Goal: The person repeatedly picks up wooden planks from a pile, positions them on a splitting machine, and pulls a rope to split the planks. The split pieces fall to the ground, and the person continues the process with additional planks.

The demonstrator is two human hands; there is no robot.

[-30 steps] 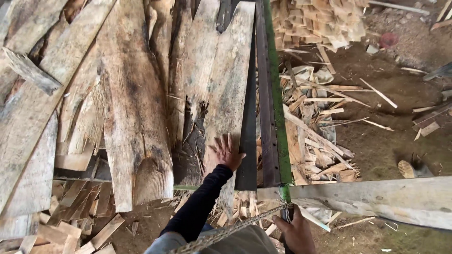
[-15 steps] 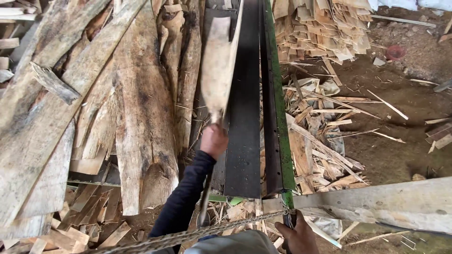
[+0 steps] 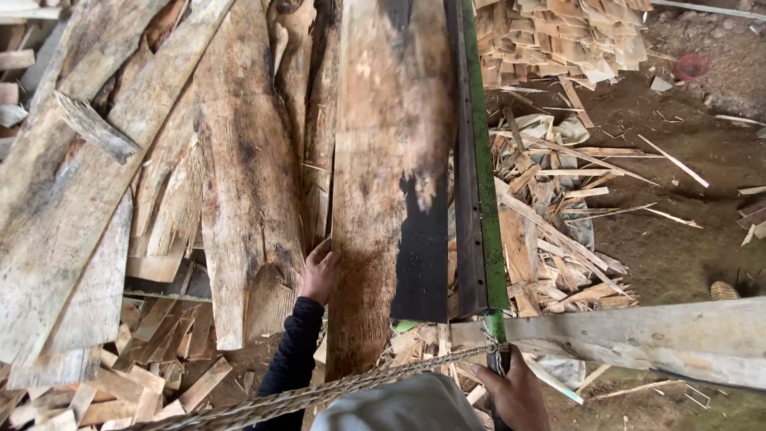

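A twisted rope (image 3: 319, 393) is stretching across the bottom, nearest the person. At about 5 o'clock the right hand (image 3: 515, 391) is wrapping its fingers tight around the low end of a green metal rail (image 3: 485, 199). At about 7 o'clock the left hand (image 3: 320, 273) is pressing, fingers apart, against the left edge of a long wooden plank (image 3: 383, 160). The plank is lying flat just left of the rail, running up toward 12 o'clock. More rough boards (image 3: 239, 175) are lying at 10 o'clock. Wood scraps (image 3: 558, 239) are lying at 2 o'clock.
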